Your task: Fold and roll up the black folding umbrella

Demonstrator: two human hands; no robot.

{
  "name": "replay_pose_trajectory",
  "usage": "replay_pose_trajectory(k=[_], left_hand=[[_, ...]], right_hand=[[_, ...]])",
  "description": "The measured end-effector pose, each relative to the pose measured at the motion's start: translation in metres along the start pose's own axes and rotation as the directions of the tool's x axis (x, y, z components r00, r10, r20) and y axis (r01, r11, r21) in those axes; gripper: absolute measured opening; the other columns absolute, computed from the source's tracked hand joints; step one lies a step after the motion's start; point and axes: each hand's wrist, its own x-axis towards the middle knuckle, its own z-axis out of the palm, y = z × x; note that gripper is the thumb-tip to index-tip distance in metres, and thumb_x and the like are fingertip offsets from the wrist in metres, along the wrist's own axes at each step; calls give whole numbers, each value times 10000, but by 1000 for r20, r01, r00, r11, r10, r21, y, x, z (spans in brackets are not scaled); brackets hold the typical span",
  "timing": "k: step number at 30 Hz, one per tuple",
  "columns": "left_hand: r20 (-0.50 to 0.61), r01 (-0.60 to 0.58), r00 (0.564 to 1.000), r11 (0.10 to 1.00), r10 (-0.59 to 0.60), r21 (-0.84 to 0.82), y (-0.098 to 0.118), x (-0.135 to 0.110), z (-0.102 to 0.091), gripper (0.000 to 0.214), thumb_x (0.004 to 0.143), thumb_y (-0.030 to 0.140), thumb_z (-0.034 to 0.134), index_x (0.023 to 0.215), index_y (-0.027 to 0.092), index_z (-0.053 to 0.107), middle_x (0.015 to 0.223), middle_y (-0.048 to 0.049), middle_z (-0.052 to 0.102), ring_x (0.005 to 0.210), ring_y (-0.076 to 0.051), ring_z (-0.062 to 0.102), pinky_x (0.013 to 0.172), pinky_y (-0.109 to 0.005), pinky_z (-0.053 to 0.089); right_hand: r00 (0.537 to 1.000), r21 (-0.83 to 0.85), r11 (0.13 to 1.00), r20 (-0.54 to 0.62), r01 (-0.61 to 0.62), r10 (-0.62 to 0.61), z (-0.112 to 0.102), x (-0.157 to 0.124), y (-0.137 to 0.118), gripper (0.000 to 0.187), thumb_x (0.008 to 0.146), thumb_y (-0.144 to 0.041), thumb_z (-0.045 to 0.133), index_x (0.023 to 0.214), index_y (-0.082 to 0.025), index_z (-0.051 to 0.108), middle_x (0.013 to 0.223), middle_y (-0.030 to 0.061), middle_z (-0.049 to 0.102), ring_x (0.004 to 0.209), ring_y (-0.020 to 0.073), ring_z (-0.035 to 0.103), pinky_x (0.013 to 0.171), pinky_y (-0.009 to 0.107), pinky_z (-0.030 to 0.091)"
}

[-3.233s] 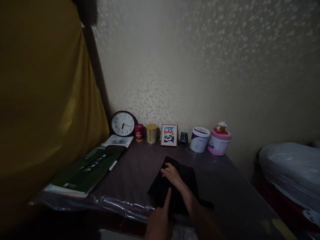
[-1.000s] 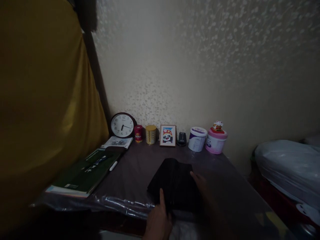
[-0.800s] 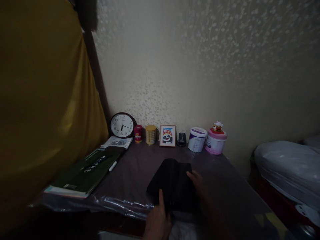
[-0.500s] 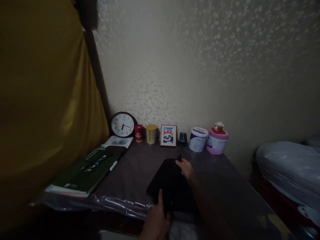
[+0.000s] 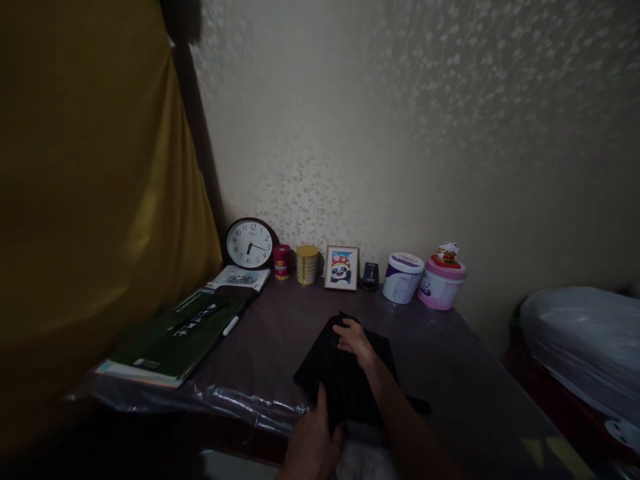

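A black cloth item (image 5: 370, 353), perhaps a bag or folded garment, lies on the near middle of the table; its exact kind is too dark to make out. My left hand (image 5: 313, 437) grips its near edge, with one finger stretched along the top. Farther up, my right hand (image 5: 354, 341) reaches across the cloth and has its fingers closed on a fold near the far edge. A narrow dark strip, like a strap, sticks out to the right beyond my right forearm.
Along the wall stand a clock (image 5: 250, 243), a red tin (image 5: 282, 262), a yellow-lidded can (image 5: 307, 265), a framed panda picture (image 5: 341, 268), a small black device (image 5: 370, 275) and two tubs (image 5: 401, 280). Green book (image 5: 185, 330) and white marker (image 5: 231, 326) lie left, beside the curtain (image 5: 110, 200).
My right hand has moved left and inward from the cloth's raised far corner. More of the cloth now lies spread to the right, with the strip showing. My left hand stays at the near edge.
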Motion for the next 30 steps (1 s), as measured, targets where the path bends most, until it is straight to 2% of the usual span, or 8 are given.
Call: replay_pose_trajectory(k=[5, 12, 17, 20, 22, 25, 27, 30], left_hand=[[-103, 4, 995, 999, -9, -48, 6, -13, -3, 742, 809, 274, 365, 1383, 112, -76, 1358, -150, 371, 1061, -173, 535, 841, -224, 384], [-1, -48, 999, 992, 49, 114, 14, -8, -12, 814, 757, 182, 429, 1364, 304, -100, 1076, -80, 589, 881, -182, 613, 706, -246, 409], [60, -24, 998, 976, 12, 215, 15, 4, -9, 802, 744, 124, 405, 1371, 290, -66, 932, -94, 660, 813, -212, 636, 646, -274, 401], [33, -36, 999, 984, 30, 172, 11, 4, -6, 786, 753, 163, 411, 1378, 259, -56, 913, -90, 675, 823, -221, 636, 658, -285, 408], [23, -37, 999, 988, 34, 149, 8, 4, -4, 774, 762, 185, 407, 1381, 237, -56, 919, -88, 679, 828, -218, 635, 669, -285, 410], [16, -13, 1000, 991, 11, 134, 6, 5, -1, 807, 749, 185, 419, 1378, 176, -87, 940, -95, 677, 838, -220, 630, 676, -283, 410], [10, 8, 1000, 991, -10, 131, 7, 5, -1, 819, 738, 177, 430, 1378, 142, -80, 949, -104, 673, 850, -220, 625, 687, -280, 407], [24, 23, 999, 992, -26, 124, 10, 4, -3, 812, 736, 166, 427, 1378, 120, -69, 952, -110, 671, 856, -220, 622, 693, -283, 407]], right_hand=[[999, -15, 999, -4, -41, 41, 2, 0, -4, 534, 709, -296, 614, 1181, -141, 417, 1015, 114, 570, 716, 135, 603, 625, 265, 520], [995, -28, 999, 100, -23, 26, 11, -2, -8, 559, 750, -277, 572, 1234, -136, 330, 818, 67, 658, 662, 134, 634, 596, 244, 485], [943, -131, 973, 301, 188, -142, 8, -11, -7, 389, 777, -295, 518, 1130, -150, 443, 859, 74, 678, 764, 152, 638, 654, 274, 473], [857, -230, 859, 369, 458, -359, 0, -28, -4, 237, 802, -316, 492, 974, -178, 578, 870, 61, 675, 804, 159, 622, 724, 303, 470], [763, -319, 701, 391, 637, -515, -7, -43, 1, 198, 821, -319, 486, 893, -205, 631, 886, 48, 672, 868, 163, 600, 798, 314, 449], [643, -415, 492, 457, 765, -614, -16, -60, 10, 204, 844, -301, 468, 908, -238, 651, 955, 42, 662, 1021, 176, 537, 912, 339, 392], [618, -449, 428, 498, 784, -609, -19, -60, 14, 222, 851, -305, 458, 974, -264, 638, 1036, 30, 646, 1111, 179, 486, 995, 377, 312], [645, -498, 415, 513, 761, -567, -19, -43, 16, 248, 853, -332, 449, 1023, -293, 623, 1129, 11, 612, 1178, 179, 433, 1055, 421, 192]])
